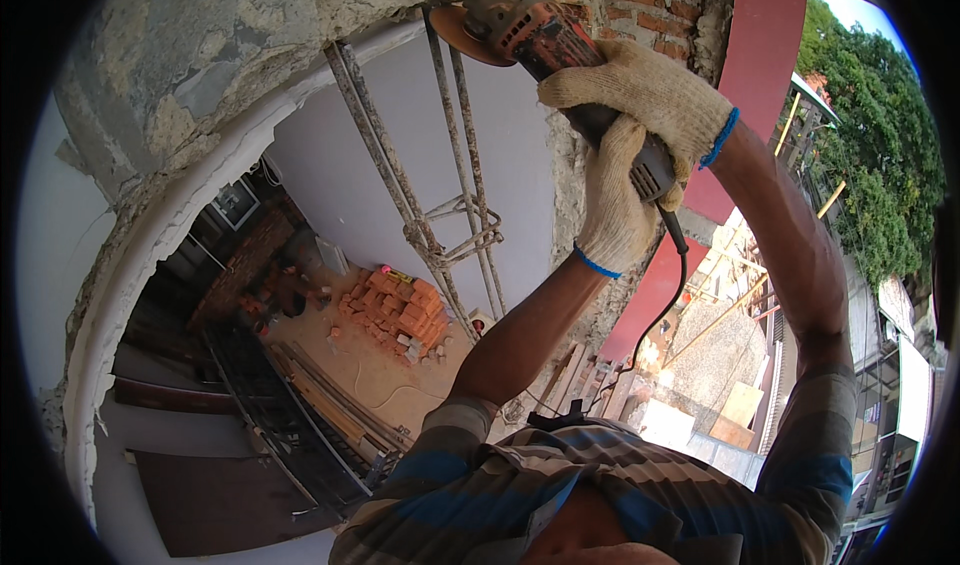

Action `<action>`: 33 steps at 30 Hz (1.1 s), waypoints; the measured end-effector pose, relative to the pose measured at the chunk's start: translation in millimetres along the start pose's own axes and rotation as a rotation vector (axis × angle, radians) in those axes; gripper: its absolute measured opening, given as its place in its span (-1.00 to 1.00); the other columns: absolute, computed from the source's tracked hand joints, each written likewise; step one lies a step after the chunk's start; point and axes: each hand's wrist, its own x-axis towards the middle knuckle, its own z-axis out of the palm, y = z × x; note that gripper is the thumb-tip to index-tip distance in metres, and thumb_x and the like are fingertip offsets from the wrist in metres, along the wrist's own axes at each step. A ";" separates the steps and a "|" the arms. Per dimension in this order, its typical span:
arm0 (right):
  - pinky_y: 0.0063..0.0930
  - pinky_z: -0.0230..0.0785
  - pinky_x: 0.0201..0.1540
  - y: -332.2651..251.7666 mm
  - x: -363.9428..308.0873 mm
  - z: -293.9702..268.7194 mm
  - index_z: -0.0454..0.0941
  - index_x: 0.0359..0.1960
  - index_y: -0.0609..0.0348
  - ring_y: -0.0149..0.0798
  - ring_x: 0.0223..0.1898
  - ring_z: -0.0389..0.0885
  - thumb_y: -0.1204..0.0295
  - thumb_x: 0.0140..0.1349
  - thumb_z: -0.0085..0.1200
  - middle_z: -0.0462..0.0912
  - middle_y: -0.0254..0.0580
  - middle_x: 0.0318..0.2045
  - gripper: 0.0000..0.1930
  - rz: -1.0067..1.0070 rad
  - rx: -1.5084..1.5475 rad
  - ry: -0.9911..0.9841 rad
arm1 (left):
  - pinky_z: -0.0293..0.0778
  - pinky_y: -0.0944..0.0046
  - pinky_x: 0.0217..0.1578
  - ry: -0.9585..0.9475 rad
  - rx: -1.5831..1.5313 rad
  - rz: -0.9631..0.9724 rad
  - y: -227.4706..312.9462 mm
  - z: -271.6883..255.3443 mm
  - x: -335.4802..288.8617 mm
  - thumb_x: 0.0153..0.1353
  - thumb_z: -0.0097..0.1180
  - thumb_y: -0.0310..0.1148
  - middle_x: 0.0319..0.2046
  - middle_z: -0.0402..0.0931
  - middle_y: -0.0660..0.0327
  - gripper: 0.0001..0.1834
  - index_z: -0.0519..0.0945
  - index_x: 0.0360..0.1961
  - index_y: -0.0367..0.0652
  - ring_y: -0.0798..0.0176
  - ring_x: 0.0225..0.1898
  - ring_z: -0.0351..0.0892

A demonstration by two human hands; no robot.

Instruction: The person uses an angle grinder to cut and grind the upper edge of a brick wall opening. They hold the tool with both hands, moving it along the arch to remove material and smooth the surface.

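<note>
A red and black angle grinder [550,45] is raised high in front of me, its brown disc [462,40] at the broken lower edge of the concrete [270,25]. Beside the disc, rusty steel bars [450,95] come out of that edge; I cannot tell whether the disc touches one. My right hand [655,95], in a cream knitted glove with a blue cuff, wraps round the grinder's body. Lower down, my left hand [615,205], gloved alike, closes round the rear of the handle, its fingers partly hidden. A black power cord [678,300] hangs from the grinder's end.
The bars run down, tied by bent stirrups [465,230]. Below lie a pile of orange bricks [395,310], long timber boards [330,405] and a dark metal frame [265,405]. A red-painted column [760,65] and exposed brickwork [650,5] flank the grinder.
</note>
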 end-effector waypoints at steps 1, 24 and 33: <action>-0.21 0.66 -0.07 0.7 -0.5 0.6 0.71 0.11 -0.50 -0.08 -0.17 0.75 0.25 0.46 0.14 0.70 -0.11 -0.12 -0.72 0.022 0.036 -0.011 | 0.33 0.32 -0.56 0.004 0.002 0.003 0.0 0.0 0.1 0.52 0.02 0.21 -0.33 0.60 0.24 -0.51 0.54 -0.01 -0.01 0.31 -0.43 0.56; -0.17 0.67 -0.03 1.9 2.5 -4.8 0.67 0.19 -0.43 -0.01 -0.16 0.75 0.32 0.42 0.12 0.73 -0.09 -0.06 -0.64 -0.152 -0.182 0.020 | 0.36 0.31 -0.57 0.002 -0.007 -0.004 2.5 2.2 0.2 0.50 0.04 0.21 -0.33 0.61 0.23 -0.51 0.53 0.02 0.00 0.29 -0.44 0.57; -0.17 0.68 -0.06 6.6 1.8 -1.8 0.67 0.19 -0.43 -0.03 -0.18 0.77 0.34 0.42 0.13 0.74 -0.10 -0.10 -0.64 -0.140 -0.126 0.045 | 0.33 0.31 -0.56 -0.004 -0.003 0.005 1.8 2.6 0.2 0.49 0.05 0.22 -0.34 0.60 0.25 -0.51 0.53 0.00 0.01 0.32 -0.45 0.53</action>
